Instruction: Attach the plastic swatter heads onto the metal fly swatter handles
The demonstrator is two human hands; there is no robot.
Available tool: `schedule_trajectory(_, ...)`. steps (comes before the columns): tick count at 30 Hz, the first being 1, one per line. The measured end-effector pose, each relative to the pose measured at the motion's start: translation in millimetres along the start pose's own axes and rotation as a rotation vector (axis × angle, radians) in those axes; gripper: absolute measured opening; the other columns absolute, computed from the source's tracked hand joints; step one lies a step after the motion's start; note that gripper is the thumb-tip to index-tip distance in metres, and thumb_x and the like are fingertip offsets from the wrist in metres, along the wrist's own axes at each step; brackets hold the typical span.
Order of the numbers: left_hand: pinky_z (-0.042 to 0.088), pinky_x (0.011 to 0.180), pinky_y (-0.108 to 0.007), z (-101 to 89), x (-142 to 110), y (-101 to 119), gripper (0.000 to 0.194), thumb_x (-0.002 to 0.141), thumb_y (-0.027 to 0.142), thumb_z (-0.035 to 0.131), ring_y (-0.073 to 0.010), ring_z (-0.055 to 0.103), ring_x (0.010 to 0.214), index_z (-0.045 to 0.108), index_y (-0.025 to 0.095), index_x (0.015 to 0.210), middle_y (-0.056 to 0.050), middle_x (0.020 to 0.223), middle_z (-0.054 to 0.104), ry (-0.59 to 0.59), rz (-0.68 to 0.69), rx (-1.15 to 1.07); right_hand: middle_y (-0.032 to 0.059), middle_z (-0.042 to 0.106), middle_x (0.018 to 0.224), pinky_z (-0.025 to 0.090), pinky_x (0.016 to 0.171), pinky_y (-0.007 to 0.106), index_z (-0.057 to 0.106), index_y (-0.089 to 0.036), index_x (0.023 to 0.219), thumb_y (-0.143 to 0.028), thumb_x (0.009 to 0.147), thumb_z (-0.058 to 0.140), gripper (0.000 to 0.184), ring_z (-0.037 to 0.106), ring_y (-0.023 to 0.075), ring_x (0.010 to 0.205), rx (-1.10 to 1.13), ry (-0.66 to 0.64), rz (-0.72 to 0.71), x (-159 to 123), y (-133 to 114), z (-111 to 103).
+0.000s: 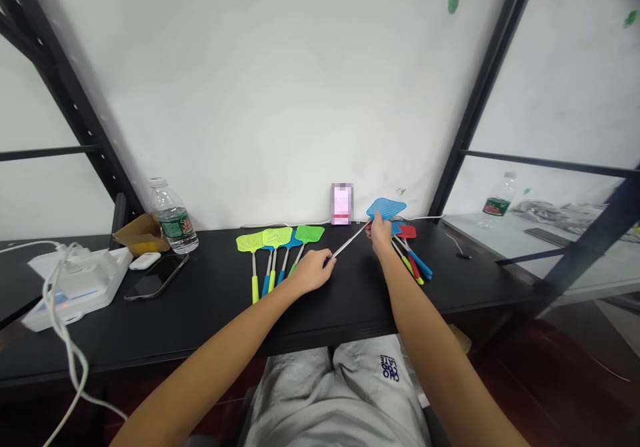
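Both my hands hold one blue fly swatter (386,207) above the black table, its metal rod stretched out between them. My left hand (313,270) is closed around the handle, which my fingers mostly hide. Up by the blue head, my right hand (381,232) grips the top of the rod. To the left lie several fly swatters in a row, among them a yellow-green swatter (249,242) and a green swatter (310,234), with blue ones partly covered. Under and beside my right hand rests a smaller pile with a red swatter (409,232) and blue handles (423,267).
A phone-like upright screen (342,204) leans at the wall. Leftward stand a water bottle (175,217), an open cardboard box (143,234), a dark phone (157,277), a white case (145,261) and a power strip (80,287) with cables. A short black-ended cable (463,256) lies at right.
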State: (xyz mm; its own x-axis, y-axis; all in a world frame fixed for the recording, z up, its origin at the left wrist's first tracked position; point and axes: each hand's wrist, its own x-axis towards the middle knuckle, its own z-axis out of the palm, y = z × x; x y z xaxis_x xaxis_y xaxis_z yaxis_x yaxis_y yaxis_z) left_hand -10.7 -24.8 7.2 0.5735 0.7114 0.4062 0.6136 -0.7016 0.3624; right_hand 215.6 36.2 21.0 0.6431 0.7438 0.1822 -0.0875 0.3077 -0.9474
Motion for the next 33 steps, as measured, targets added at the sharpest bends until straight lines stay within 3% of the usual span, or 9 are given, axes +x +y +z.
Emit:
schedule_trajectory(9, 0.031, 0.061, -0.026, 3.2, -2, -1, 0.027, 0.094, 0.031, 0.040, -0.0157, 0.055, 0.067, 0.058, 0.020, 0.077, -0.003, 0.073, 0.062, 0.024, 0.001, 0.063, -0.0019, 0.045, 0.043, 0.028, 0.033, 0.019, 0.050, -0.017, 0.058, -0.028, 0.085, 0.047, 0.030, 0.039, 0.0076, 0.035, 0.042, 0.005, 0.012, -4, -2, 2)
schedule_trajectory(33, 0.039, 0.069, -0.029, -0.6, -5, 0, 0.027, 0.096, 0.030, 0.038, -0.0200, 0.062, 0.078, 0.060, 0.020, 0.084, -0.007, 0.080, 0.066, 0.022, -0.034, 0.196, -0.0040, 0.041, 0.042, 0.029, 0.036, 0.021, 0.045, -0.021, 0.058, -0.034, 0.086, 0.045, 0.031, 0.038, 0.0091, 0.038, 0.011, 0.063, -0.049, -8, 5, 10)
